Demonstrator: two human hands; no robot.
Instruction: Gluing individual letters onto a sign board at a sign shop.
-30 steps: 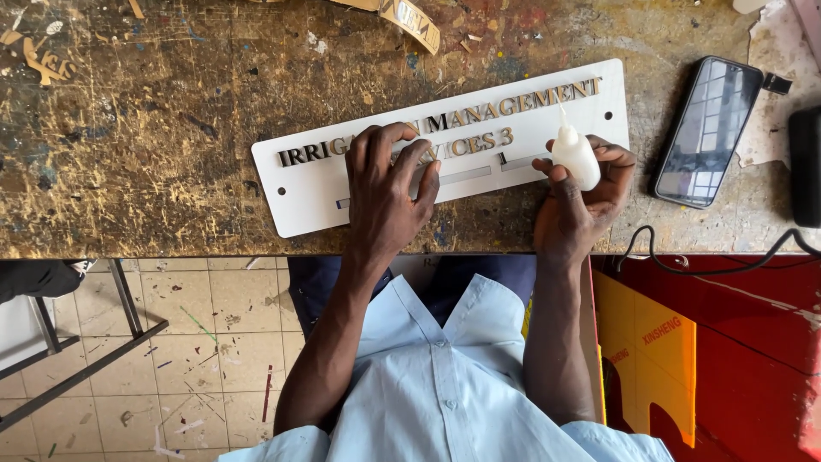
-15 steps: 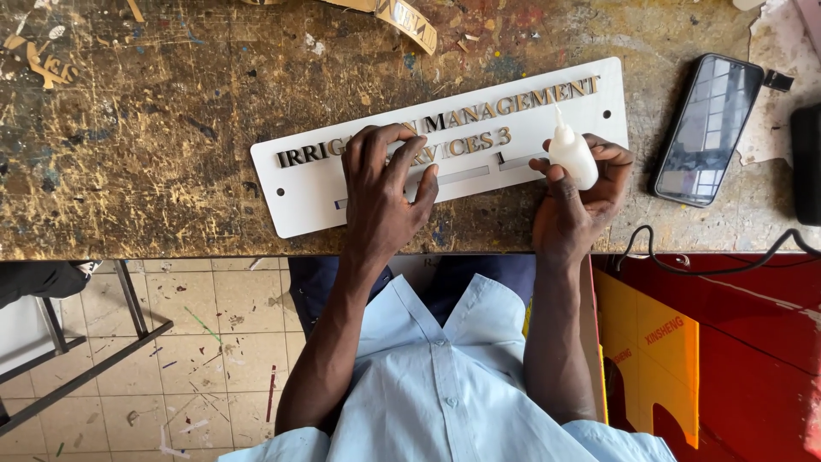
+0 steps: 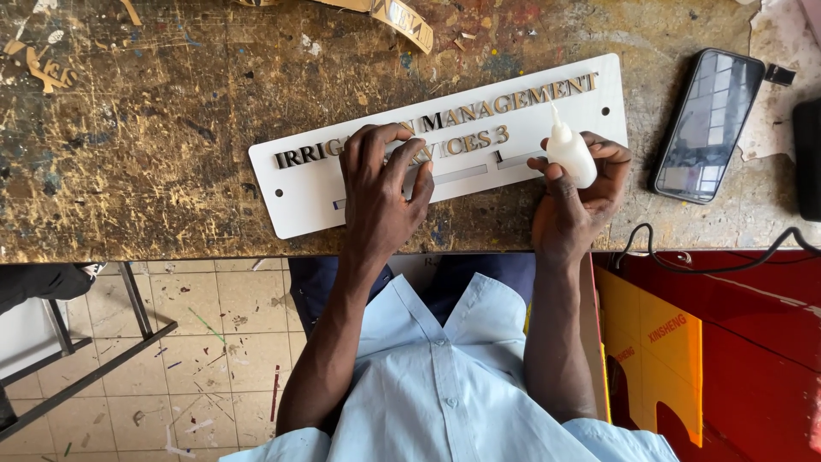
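Beside the sign [image 3: 308, 184] lies a phone [image 3: 705, 124], cable [image 3: 684, 257] nearby.

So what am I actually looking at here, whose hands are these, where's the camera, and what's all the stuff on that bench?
There is no machine: a person works with bare hands, and the one camera sits on their head, looking down. The left hand presses flat on a long white sign with raised letters, lying on a worn, paint-stained bench. The right hand has a grip on a small white squeeze bottle, nozzle pointing away from the person, over the sign's right end. To the right lie a dark phone and a black cable. Card scraps sit at the far edge. Below is the person's pale blue shirt.
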